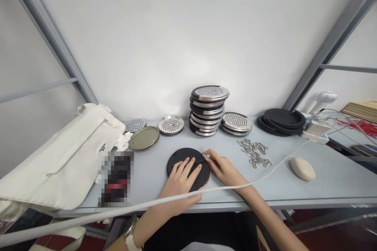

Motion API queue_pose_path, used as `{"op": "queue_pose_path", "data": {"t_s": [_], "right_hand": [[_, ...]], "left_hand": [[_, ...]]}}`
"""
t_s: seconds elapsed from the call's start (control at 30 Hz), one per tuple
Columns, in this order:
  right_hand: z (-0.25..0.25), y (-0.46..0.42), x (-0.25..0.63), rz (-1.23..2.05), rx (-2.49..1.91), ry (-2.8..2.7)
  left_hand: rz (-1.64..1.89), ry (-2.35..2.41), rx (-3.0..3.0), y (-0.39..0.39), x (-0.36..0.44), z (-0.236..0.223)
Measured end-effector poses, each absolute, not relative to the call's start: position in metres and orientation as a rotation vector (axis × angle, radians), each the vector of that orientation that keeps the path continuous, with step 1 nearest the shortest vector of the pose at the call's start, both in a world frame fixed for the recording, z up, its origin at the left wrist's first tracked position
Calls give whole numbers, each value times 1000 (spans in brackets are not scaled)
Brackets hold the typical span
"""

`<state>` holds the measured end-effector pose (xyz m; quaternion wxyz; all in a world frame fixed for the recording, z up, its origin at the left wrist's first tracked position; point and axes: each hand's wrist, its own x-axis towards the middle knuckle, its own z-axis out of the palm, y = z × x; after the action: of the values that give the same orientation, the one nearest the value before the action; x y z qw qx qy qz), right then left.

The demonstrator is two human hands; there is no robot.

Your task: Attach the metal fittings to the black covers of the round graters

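Note:
A round black disc (180, 156) lies on the table in front of me, with a thin gold-coloured edge showing at its lower right. My left hand (182, 178) rests flat across it, fingers spread, thumb by the near rim. At the disc's right edge, my right hand (222, 166) pinches a small metal clip (204, 157) between thumb and forefinger. The clip touches the disc; its far end is hidden. To the right lies a loose pile of similar bent metal clips (255, 153).
Behind the disc stand a tall stack of perforated metal grater discs (207, 111) and a lower stack (236, 122). Black discs (282, 121), a white cable (277, 167) and a beige soap-shaped object (303, 168) are right. A green-gold lid (144, 138) and white bag (64, 157) are left.

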<state>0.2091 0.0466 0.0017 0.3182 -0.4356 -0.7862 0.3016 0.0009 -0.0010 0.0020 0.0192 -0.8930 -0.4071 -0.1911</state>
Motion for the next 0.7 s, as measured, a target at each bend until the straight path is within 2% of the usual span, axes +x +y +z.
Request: {"op": "queue_pose_path", "data": {"t_s": [0.7], "right_hand": [[-4, 48, 211, 775, -1171, -2075]], "left_hand": [[-593, -1249, -2781, 1, 1, -2]]}}
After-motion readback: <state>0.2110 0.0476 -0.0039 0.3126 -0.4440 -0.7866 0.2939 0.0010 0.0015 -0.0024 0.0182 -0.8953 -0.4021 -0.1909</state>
